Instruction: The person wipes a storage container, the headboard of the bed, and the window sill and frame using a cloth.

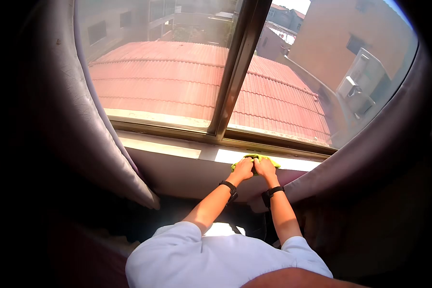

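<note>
A yellow-green cloth [258, 157] lies bunched on the window sill [206, 152], just below the window frame. My left hand [243, 169] is closed on the cloth's left part. Right beside it, my right hand [264, 167] is closed on the right part, with some cloth showing past its outer side. The two hands nearly touch. Each wrist wears a black band. The fingertips are partly hidden by the backs of the hands.
A window with a dark metal frame [232, 77] rises behind the sill. Curtains hang at the left [101, 115] and right [365, 149]. Beyond the glass are a red corrugated roof [163, 79] and buildings. The wall [177, 174] drops below the sill.
</note>
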The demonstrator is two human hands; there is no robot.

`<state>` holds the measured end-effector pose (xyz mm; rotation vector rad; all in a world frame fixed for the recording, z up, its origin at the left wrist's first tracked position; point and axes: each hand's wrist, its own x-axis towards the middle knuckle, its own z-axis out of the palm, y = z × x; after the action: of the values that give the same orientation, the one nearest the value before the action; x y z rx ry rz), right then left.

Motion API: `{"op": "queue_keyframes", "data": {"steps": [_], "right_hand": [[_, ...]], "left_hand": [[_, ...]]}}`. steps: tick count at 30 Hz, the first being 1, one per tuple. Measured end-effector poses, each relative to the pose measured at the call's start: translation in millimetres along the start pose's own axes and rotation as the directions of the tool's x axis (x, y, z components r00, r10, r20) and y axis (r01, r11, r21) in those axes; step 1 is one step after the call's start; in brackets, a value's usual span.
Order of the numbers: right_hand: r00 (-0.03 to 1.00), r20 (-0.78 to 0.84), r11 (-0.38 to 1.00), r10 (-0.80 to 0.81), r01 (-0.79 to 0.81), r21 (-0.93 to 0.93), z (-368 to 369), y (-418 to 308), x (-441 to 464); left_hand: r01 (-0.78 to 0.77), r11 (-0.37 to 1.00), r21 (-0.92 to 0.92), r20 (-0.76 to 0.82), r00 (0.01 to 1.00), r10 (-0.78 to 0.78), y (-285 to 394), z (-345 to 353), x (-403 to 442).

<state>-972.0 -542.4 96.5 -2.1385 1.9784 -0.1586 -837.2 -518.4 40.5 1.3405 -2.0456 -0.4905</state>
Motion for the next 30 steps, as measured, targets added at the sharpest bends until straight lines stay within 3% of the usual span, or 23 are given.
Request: {"op": "queue_keyframes", "data": {"steps": [3,5,6,7,8,9,10,11,12,13,15,17,19,21,23,27,29,30], "right_hand": [[0.999,-0.024,0.999,-0.028,0.028,-0.027,4,6,5],[0.998,-0.054,0.998,-0.033,0.030,-0.055,6,-6,5],[0.998,0.049,0.996,-0.050,0.053,-0.069,-3,-14,5],[0.998,0.033,0.995,-0.048,0.051,-0.084,-3,-19,3],[0.992,0.073,0.986,-0.106,0.114,-0.121,-8,-26,3],[0.988,0.110,0.980,-0.111,0.127,-0.151,-3,-27,7],[0.979,0.094,0.957,-0.180,0.197,-0.214,-9,-40,-3],[0.922,0.133,0.866,-0.364,0.388,-0.315,14,-26,12],[0.940,0.087,0.887,-0.330,0.341,-0.313,0,-53,-3],[0.862,0.086,0.801,-0.500,0.498,-0.331,3,-60,-2],[0.872,0.070,0.779,-0.485,0.467,-0.418,6,-95,-10],[0.819,0.002,0.749,-0.573,0.525,-0.404,24,-125,-15],[0.798,0.067,0.713,-0.599,0.570,-0.407,41,-154,-16],[0.856,0.098,0.796,-0.507,0.509,-0.329,47,-190,-21],[0.618,-0.067,0.612,-0.783,0.749,-0.254,64,-207,-19],[0.663,-0.090,0.669,-0.743,0.742,-0.047,62,-261,-18],[0.787,-0.131,0.780,-0.603,0.616,0.110,93,-280,-3],[0.808,-0.034,0.799,-0.588,0.588,0.126,91,-295,-3]], "left_hand": [[-0.063,0.998,0.003,-0.007,0.998,0.063,-2,-8,4],[-0.012,1.000,0.016,0.198,0.980,0.008,-12,-22,11],[-0.015,1.000,-0.008,0.202,0.979,0.016,-14,-28,9],[0.035,0.999,-0.018,0.211,0.977,-0.030,-14,-33,6],[-0.025,1.000,-0.002,0.088,0.996,0.025,-33,-10,4],[0.004,1.000,-0.013,0.079,0.997,-0.003,-31,-19,-7],[0.059,0.998,0.002,0.197,0.979,-0.058,-24,-38,-18],[0.036,0.996,0.077,0.188,0.981,-0.050,-27,-39,-30],[0.032,0.990,0.135,0.222,0.973,-0.061,-34,-39,-39],[0.041,0.988,0.149,0.244,0.967,-0.077,-32,-54,-50],[0.050,0.970,0.238,0.097,0.992,-0.075,-49,-49,-71],[0.141,0.946,0.291,0.162,0.967,-0.194,-49,-80,-91],[0.178,0.907,0.381,-0.016,0.982,-0.186,-78,-69,-111],[0.215,0.902,0.375,-0.050,0.976,-0.212,-94,-89,-128],[0.274,0.895,0.353,-0.137,0.961,-0.240,-107,-111,-147],[0.401,0.840,0.366,-0.091,0.914,-0.396,-121,-168,-165],[0.437,0.809,0.394,-0.070,0.892,-0.447,-131,-182,-172],[0.469,0.798,0.378,-0.171,0.883,-0.438,-138,-184,-178]]}}
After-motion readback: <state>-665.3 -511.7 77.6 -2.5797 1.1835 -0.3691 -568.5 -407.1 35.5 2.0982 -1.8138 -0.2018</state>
